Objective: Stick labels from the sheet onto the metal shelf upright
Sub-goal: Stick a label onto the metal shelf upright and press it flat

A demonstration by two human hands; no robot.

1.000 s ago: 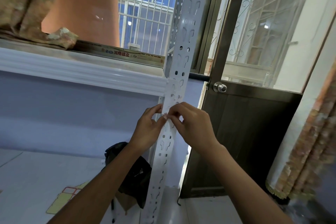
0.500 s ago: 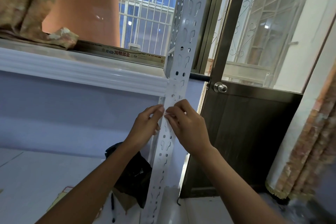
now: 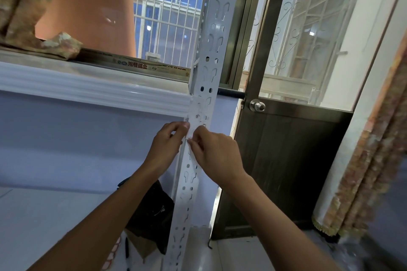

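Left hand (image 3: pixel 167 145) and right hand (image 3: pixel 217 154) pinched together, fingertips meeting on the metal shelf upright (image 3: pixel 187 193), apparently holding a label (image 3: pixel 189 138) against it; too small to confirm. Advice: square it to the upright's edge, press centre outward.

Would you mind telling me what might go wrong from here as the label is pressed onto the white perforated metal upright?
1. The white perforated metal upright is full of keyhole slots; a label bridging them may stick poorly.
2. The left hand and right hand cover the small label, barely visible at their fingertips, so it may go on crooked.
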